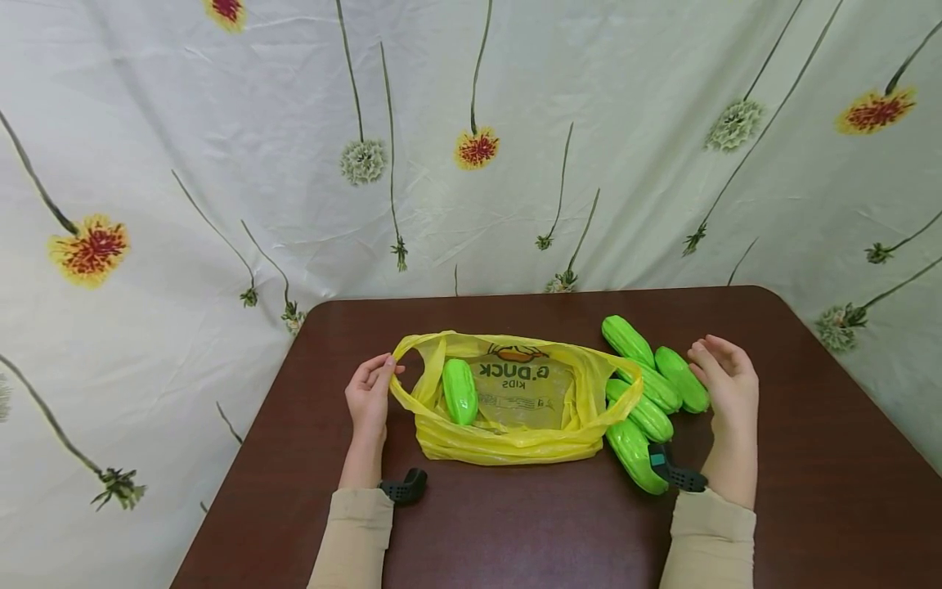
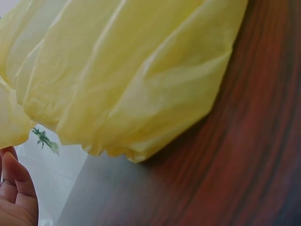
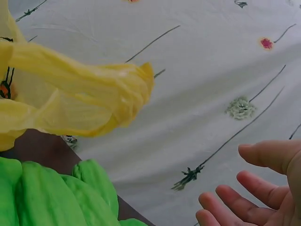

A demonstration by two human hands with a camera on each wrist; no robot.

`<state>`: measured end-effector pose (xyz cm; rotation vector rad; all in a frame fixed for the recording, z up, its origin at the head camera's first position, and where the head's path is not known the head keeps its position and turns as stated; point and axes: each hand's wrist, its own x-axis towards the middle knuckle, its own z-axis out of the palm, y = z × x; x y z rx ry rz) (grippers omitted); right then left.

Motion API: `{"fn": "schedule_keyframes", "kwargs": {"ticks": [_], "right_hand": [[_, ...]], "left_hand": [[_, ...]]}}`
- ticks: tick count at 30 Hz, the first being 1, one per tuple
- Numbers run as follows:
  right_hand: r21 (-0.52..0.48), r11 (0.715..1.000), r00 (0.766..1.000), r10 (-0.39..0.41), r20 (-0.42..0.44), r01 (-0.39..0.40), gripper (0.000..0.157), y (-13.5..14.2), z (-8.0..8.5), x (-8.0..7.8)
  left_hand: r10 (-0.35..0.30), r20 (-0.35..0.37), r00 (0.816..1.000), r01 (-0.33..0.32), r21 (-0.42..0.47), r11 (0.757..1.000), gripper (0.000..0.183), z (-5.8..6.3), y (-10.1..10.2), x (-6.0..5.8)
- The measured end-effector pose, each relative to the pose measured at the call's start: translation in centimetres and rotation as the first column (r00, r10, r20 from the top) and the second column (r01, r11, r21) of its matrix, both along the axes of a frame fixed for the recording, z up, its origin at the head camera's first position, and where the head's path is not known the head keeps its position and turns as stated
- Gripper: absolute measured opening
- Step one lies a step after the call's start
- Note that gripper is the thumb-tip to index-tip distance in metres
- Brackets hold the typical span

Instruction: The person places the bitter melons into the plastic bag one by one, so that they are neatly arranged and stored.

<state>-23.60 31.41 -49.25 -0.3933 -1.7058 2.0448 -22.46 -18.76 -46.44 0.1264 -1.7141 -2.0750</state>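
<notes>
A yellow plastic bag [image 1: 508,448] stands on the table with its mouth spread, and one green cucumber [image 1: 459,393] lies inside at its left. My left hand [image 1: 368,401] pinches the bag's left handle between thumb and fingers; the left wrist view shows mostly the bag's side [image 2: 122,80]. To the right of the bag several bright green cucumbers [image 1: 633,454] lie in a loose pile, partly under the bag's right handle [image 1: 625,401]. My right hand [image 1: 728,380] hovers by the pile's right side, holding nothing, its fingers relaxed and apart from the handle in the right wrist view.
The dark brown table [image 1: 508,532] reaches back to a white flower-patterned cloth [image 1: 471,204] hanging behind it. A black band [image 1: 403,487] is on the left wrist, and another black band [image 1: 680,473] on the right wrist overlaps the nearest cucumber in the head view.
</notes>
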Motion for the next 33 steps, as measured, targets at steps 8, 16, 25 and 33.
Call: {"fn": "schedule_keyframes", "kwargs": {"ticks": [8,16,25,33], "right_hand": [[-0.059,0.997,0.999,-0.054,0.007,0.054,0.063,0.7,-0.4,0.6],[-0.128,0.984,0.992,-0.124,-0.018,0.12,0.058,-0.8,1.3,2.1],[-0.062,0.977,0.975,-0.2,0.094,0.206,0.029,-3.4,4.3,4.1],[0.037,0.987,0.957,-0.16,0.242,0.155,0.035,-3.3,3.7,3.9]], "left_hand": [[-0.002,-0.001,1.0,0.002,-0.019,1.0,0.031,1.1,0.4,0.7],[-0.003,-0.004,1.0,0.002,-0.02,1.0,0.031,1.0,0.4,0.7],[0.001,0.0,1.0,-0.001,-0.03,1.0,0.029,1.0,0.4,0.6],[0.0,-0.005,1.0,0.0,-0.028,1.0,0.029,1.1,0.4,0.6]]}}
